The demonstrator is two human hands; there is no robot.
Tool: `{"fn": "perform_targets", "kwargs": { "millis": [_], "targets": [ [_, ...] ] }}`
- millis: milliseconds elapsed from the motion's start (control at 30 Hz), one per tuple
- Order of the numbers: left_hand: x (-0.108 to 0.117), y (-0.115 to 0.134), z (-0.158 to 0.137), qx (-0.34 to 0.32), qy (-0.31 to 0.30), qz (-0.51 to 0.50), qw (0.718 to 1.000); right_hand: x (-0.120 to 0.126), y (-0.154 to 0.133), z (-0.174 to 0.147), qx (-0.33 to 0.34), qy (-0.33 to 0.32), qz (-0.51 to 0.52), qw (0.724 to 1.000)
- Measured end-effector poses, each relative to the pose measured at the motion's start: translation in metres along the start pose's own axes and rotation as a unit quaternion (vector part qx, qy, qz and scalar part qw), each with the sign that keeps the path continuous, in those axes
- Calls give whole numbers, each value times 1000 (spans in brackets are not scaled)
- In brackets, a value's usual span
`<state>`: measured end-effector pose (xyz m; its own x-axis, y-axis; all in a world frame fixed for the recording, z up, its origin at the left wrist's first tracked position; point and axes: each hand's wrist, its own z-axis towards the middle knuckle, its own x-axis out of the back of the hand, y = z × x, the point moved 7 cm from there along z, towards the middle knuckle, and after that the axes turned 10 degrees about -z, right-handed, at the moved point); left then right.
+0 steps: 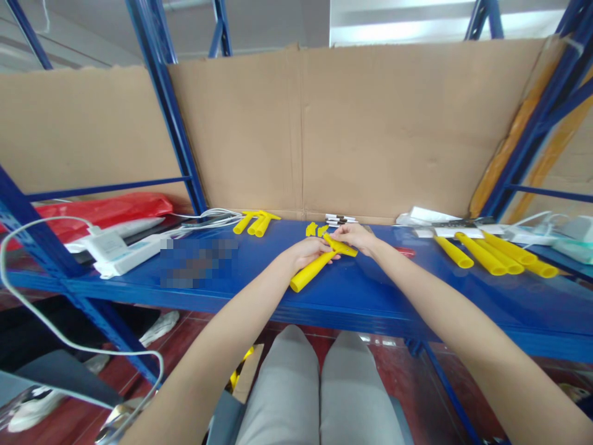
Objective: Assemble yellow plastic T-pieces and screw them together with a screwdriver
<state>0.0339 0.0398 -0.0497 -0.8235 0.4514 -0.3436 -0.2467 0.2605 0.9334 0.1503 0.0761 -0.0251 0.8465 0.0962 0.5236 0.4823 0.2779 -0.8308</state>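
Observation:
A yellow T-shaped plastic piece (314,271) with a thick round handle is held just above the blue shelf, its handle end towards me. My left hand (311,250) is closed around it near where handle and crosspiece meet. On the crosspiece, the fingers of my right hand (354,237) are pinched together at the upper edge; any small part between them is too hidden to make out. Just behind my hands lie small yellow parts (317,229) and several black-and-white sticks (341,220) that look like markers.
More yellow T-shaped pieces (257,222) lie at the back left. Several yellow tubes (482,254) rest at the right, near white packets. A red object (406,251) lies right of my hands. A white power strip (132,253) with cables is at the left; cardboard (361,130) walls the back.

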Motion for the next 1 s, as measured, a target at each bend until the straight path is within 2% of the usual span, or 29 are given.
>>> {"fn": "perform_targets", "kwargs": {
  "millis": [233,433,667,800,1000],
  "targets": [
    [4,-2,4,7,12,-8,1000,-2,0,1,9,-14,11,1000],
    [5,-4,6,12,5,-11,1000,-2,-1,2,19,-12,-25,999],
    [-1,-1,2,9,9,6,1000,-1,3,2,-37,-13,-29,999],
    [-1,-1,3,-1,-6,1,1000,-4,8,0,-75,-51,16,996],
    [-2,1,1,-15,-15,-10,1000,-6,8,-5,-95,-108,67,987]
  ]
}}
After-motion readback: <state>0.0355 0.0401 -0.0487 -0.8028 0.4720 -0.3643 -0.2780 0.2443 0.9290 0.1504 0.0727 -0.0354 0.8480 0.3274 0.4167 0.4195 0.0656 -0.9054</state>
